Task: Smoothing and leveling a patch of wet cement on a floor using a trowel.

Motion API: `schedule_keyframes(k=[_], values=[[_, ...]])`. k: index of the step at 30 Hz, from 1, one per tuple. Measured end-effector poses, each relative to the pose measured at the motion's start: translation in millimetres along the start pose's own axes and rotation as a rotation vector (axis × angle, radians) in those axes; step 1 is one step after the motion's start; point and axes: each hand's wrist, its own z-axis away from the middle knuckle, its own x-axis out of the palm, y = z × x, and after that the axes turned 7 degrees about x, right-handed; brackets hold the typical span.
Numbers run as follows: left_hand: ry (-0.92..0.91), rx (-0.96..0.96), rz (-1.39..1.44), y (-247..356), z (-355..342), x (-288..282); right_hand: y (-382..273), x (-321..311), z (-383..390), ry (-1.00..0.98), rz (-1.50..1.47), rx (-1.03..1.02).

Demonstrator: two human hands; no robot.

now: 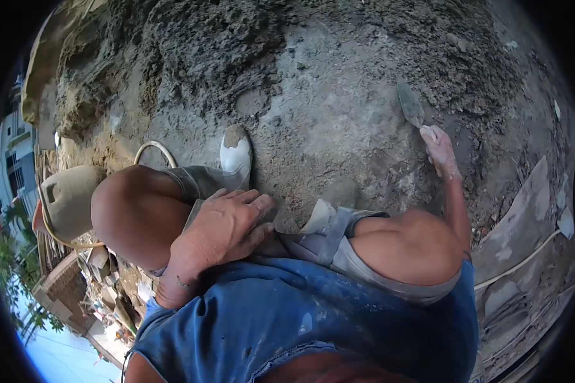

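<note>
My right hand [439, 150] is closed around the handle of a pointed trowel [411, 105], which lies low over the wet grey mortar. The handle is hidden in my fist. The trowel's blade points away from me, beside the dark, rough edge of the heaped mortar [217, 51]. My left hand [230, 223] rests loosely across my leg with nothing in it, its fingers laid out and slightly bent. Smooth, pale grey mortar [338, 108] spreads between the heap and my feet. My white boot [236, 153] has a mud-covered toe.
At the left stands a beige plastic container [73, 198] beside a curved pale hose [153, 145]. Rubble and broken pieces [112, 290] lie behind it. A grey sheet [517, 210] and a thin pale pipe [517, 263] are on the ground at the right.
</note>
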Motion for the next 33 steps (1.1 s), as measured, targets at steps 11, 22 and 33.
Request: schedule_keyframes(k=[11, 22, 33], values=[[-0.135, 0.011, -0.018, 6.7, -21.1, -4.8, 38.0, -3.3, 14.9, -0.258, 0.069, 0.209], [-0.169, 0.013, -0.056, 10.1, -29.7, -7.3, 50.6, -11.8, 45.7, -0.39, 0.108, 0.429], [-0.154, 0.08, -0.067, 10.7, -34.8, -5.7, 89.1, -35.1, 69.7, -0.047, 0.026, 0.199]])
